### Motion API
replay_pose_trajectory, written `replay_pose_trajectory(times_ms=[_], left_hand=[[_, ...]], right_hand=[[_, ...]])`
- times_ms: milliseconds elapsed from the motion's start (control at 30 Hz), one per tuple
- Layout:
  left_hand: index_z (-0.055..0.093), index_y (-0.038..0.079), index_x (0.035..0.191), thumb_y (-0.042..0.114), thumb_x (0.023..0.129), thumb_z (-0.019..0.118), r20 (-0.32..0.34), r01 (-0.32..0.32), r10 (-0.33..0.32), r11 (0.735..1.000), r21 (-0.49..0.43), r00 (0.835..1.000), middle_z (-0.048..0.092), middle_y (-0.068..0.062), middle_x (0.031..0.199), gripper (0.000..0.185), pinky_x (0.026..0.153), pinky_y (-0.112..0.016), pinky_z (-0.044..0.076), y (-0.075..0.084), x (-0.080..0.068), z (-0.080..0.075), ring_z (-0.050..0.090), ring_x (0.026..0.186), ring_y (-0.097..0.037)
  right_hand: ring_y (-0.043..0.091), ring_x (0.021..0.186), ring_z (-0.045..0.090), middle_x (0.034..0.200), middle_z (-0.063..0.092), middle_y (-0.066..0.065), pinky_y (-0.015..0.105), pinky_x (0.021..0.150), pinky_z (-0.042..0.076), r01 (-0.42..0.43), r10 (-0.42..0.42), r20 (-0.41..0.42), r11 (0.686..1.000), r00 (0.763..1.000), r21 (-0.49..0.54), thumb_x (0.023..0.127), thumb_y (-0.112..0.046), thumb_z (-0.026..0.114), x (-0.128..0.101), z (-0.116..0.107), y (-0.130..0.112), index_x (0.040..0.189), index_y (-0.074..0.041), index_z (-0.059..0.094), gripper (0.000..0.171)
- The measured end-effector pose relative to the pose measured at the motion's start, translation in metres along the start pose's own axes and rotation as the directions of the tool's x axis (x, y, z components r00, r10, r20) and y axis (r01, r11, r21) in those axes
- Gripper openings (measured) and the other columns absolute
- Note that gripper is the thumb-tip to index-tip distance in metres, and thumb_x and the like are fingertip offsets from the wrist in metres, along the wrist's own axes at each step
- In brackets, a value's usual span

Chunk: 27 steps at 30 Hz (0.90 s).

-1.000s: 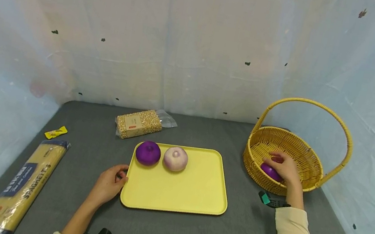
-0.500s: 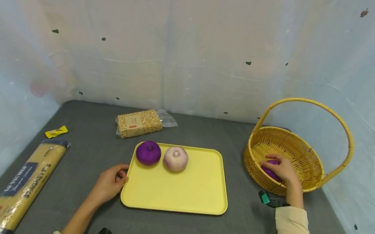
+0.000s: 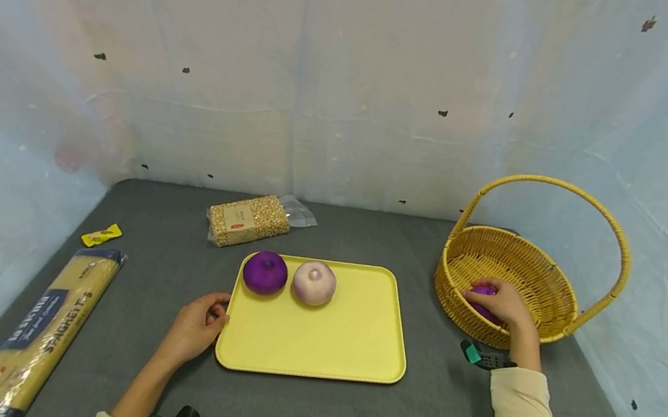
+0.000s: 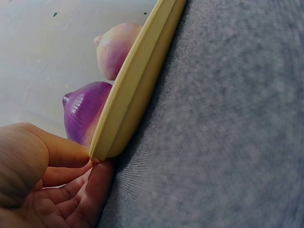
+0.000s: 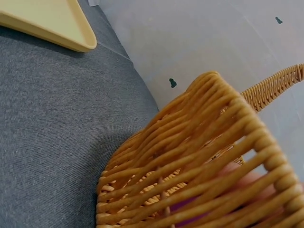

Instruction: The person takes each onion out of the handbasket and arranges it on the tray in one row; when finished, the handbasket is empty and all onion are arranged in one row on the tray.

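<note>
My left hand (image 3: 195,328) pinches the left rim of a yellow tray (image 3: 337,343). In the left wrist view its thumb lies on top of the rim (image 4: 130,76), with fingers underneath. On the tray, toward the back left, sit a dark purple onion (image 3: 265,273) and a paler pinkish-white onion (image 3: 314,283), side by side. My right hand (image 3: 511,305) reaches into a wicker basket (image 3: 447,288) at the right, its fingers and thumb round another purple onion (image 3: 487,314). Through the weave in the right wrist view only slivers of that onion (image 5: 190,211) show; most of the hand is hidden.
The basket's tall arched handle (image 3: 556,181) rises over its opening. Behind the tray lies a bag of pale kernels (image 3: 251,220). A spaghetti pack (image 3: 44,329) and a small yellow wrapper (image 3: 101,235) lie at the left. A pale curtain (image 3: 357,78) hangs behind the table.
Inside the basket, my right hand has shifted slightly down, its fingers settling round the purple onion. My left hand and the tray stay in place.
</note>
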<state>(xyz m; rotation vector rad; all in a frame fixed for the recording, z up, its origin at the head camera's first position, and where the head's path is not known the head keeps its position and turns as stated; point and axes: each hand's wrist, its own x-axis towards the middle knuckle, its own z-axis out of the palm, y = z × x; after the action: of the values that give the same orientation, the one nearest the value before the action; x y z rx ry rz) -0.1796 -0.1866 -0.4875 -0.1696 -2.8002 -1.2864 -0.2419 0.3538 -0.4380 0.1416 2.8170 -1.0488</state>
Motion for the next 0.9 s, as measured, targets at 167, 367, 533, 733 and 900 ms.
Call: replay_pose_trajectory(times_ms=[167,367,533,733,900], left_hand=[[0.059,-0.006,0.115,0.002,0.083,0.062,-0.006,-0.01,0.01,1.0,0.0,1.0,0.057,-0.006,0.081,0.033,0.054,-0.024,0.04,0.001,-0.001,0.0,0.049,0.062,-0.011],[0.059,-0.005,0.116,0.002,0.084,0.062,0.002,0.003,-0.003,1.0,-0.004,1.0,0.057,-0.006,0.082,0.033,0.054,-0.024,0.04,0.001,-0.001,0.0,0.048,0.063,-0.011],[0.059,-0.006,0.116,0.001,0.084,0.062,0.004,-0.004,0.004,1.0,-0.007,1.0,0.058,-0.007,0.083,0.033,0.054,-0.024,0.039,0.001,0.0,-0.001,0.048,0.062,-0.011],[0.058,-0.004,0.117,0.002,0.084,0.062,0.009,0.011,-0.011,1.0,-0.004,1.0,0.058,-0.007,0.083,0.033,0.053,-0.024,0.04,0.002,0.0,-0.001,0.048,0.062,-0.012],[0.058,-0.005,0.116,0.002,0.084,0.062,0.008,0.002,-0.002,1.0,0.0,1.0,0.057,-0.007,0.082,0.034,0.053,-0.024,0.04,0.002,-0.001,0.0,0.048,0.062,-0.012]], right_hand=[[0.038,0.103,0.05,0.121,0.048,0.028,0.041,0.077,0.048,-0.017,0.017,-0.011,1.0,1.0,0.022,0.083,-0.045,0.066,-0.002,-0.001,-0.001,0.124,0.003,0.052,0.065],[0.038,0.103,0.051,0.122,0.046,0.028,0.039,0.074,0.05,-0.035,0.038,-0.03,0.994,0.999,0.1,0.084,-0.042,0.065,-0.008,-0.002,-0.007,0.127,0.003,0.049,0.064],[0.044,0.111,0.046,0.13,0.039,0.03,0.044,0.077,0.05,-0.048,0.065,-0.066,0.973,0.996,0.224,0.085,-0.044,0.063,-0.01,-0.005,-0.01,0.133,0.001,0.043,0.068],[0.043,0.115,0.041,0.135,0.035,0.028,0.049,0.081,0.047,-0.025,0.081,-0.158,0.946,0.984,0.324,0.084,-0.044,0.065,-0.01,-0.006,-0.012,0.135,-0.002,0.042,0.07],[0.045,0.118,0.039,0.136,0.033,0.029,0.051,0.084,0.046,0.012,0.063,-0.206,0.939,0.977,0.345,0.085,-0.044,0.064,-0.012,-0.007,-0.015,0.136,-0.001,0.04,0.071]])
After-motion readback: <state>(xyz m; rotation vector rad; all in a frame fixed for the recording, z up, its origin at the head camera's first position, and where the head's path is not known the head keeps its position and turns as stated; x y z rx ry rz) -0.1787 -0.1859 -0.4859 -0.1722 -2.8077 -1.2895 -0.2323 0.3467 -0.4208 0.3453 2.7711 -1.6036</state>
